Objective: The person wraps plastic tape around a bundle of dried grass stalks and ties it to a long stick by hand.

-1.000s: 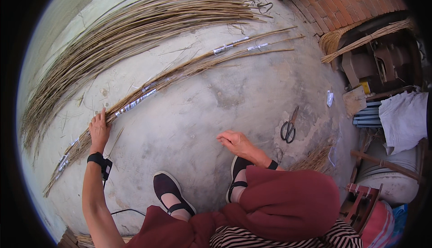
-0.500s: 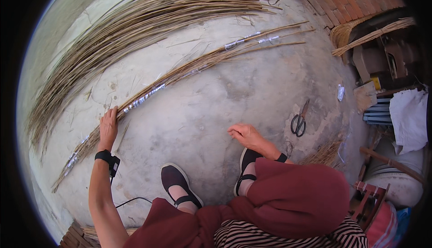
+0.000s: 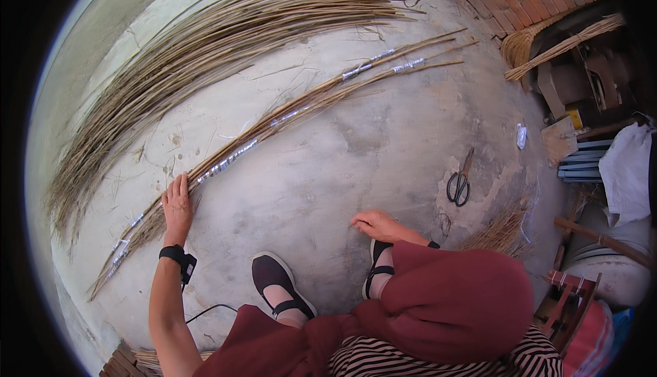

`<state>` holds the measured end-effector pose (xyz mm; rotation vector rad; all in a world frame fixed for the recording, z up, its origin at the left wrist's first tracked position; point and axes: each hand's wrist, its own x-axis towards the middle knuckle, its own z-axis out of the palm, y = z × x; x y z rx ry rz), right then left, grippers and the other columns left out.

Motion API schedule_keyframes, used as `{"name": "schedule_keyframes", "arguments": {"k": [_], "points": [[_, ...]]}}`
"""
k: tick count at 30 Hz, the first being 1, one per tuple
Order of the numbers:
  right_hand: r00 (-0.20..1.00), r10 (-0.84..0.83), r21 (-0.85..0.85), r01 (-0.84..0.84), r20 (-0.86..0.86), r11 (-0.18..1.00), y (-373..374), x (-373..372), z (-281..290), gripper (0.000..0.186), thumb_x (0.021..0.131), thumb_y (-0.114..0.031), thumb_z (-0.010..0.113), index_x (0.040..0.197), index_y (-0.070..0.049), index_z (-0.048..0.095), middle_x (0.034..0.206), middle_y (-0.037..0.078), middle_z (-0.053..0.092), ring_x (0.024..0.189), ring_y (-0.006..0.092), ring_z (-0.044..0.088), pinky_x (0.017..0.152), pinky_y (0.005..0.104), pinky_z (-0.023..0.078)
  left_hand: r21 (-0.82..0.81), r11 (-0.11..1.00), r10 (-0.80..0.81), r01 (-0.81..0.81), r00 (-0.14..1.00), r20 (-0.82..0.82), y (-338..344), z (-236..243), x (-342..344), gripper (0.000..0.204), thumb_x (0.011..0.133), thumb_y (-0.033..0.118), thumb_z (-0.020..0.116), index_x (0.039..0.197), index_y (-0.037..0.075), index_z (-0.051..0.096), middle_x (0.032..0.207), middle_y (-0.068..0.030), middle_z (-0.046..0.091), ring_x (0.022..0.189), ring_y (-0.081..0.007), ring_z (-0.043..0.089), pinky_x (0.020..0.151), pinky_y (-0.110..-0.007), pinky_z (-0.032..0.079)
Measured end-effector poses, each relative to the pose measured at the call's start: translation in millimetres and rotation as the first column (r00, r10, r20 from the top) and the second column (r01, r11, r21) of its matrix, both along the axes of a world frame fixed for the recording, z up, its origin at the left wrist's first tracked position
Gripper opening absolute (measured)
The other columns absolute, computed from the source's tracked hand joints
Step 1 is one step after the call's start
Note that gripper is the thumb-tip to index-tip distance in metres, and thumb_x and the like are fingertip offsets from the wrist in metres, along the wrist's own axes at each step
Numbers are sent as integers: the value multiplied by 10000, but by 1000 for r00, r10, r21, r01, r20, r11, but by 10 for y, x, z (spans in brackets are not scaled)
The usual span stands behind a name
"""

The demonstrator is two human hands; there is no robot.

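A: Where to find the sticks?
B: On the floor, slanting from lower left to upper right. Bound with silver tape in several spots, forked toward the upper right.

A: And the left hand?
B: Laid on the lower-left stretch, just beside the long tape run. Fingers draped over the top; cannot tell grasping from merely resting.

A: Right hand?
B: Near the right shoe, well apart from the sticks. Fingers loosely curled, palm hidden. Nothing visible in there; cannot tell whether clenched or released.

A: Handling guess?
B: Probably light for such length. Stiff but springy, likely to sag or whip if lifted by one end. Brittle too, maybe, stick by stick. Possibly slicker on the tape than on bare stalk.

A: Best place to take hold?
B: Around the long taped run, where bound together; second hold farther up, before the fork. Wrap the whole bunch, don't pinch a few. Avoid the thin loose tips.

A: Farther out?
B: Big pile of loose stalks beyond, roughly parallel, apart. Scissors off right, near some twigs. White cloth at far right.
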<state>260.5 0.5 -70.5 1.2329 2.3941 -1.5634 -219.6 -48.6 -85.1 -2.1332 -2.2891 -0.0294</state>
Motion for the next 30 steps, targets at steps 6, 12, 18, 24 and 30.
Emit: {"name": "schedule_keyframes", "arguments": {"k": [6, 12, 18, 24, 30], "points": [[998, -67, -34, 68, 20, 997, 69, -29, 54, 149, 807, -129, 483, 874, -37, 579, 831, 134, 608, 778, 307, 575, 672, 370, 450, -122, 988, 85, -91, 995, -58, 272, -18, -148, 356, 785, 62, 492, 1132, 111, 433, 951, -70, 498, 849, -269, 525, 699, -421, 428], [999, -30, -39, 29, -30, 999, 103, 4, 67, 150, 823, -65, 481, 918, 6, 573, 792, 101, 604, 692, 178, 587, 636, 281, 461, -146, 987, 31, -67, 972, -232, 325, -118, -318, 158, 752, 70, 515, 897, 106, 464, 850, -58, 520, 802, -226, 549, 671, -407, 424], [997, -64, -109, 60, -32, 992, 83, 36, 51, 149, 820, -39, 478, 918, 20, 574, 777, 91, 609, 696, 148, 588, 646, 263, 466, -288, 931, 174, -223, 967, -185, 78, 51, -780, 280, 708, 104, 571, 968, 105, 470, 903, -46, 515, 878, -230, 532, 795, -477, 356], [992, -125, -104, 126, 20, 987, 138, -144, 95, 153, 813, -81, 486, 906, -24, 593, 780, 107, 616, 699, 225, 604, 638, 303, 468, -251, 940, 219, -231, 973, -72, 19, 183, -609, 622, 630, 145, 625, 1196, 51, 385, 1225, -96, 405, 1157, -246, 378, 905, -573, 249], [997, -73, -129, 77, 34, 989, 186, -200, 51, 163, 835, -40, 476, 951, 11, 580, 812, 97, 621, 714, 146, 603, 661, 251, 475, -167, 951, 274, -262, 961, 49, 194, 113, -326, 827, 646, 342, 679, 1302, 52, 268, 1281, -104, 357, 1197, -246, 347, 936, -540, 271]]}}
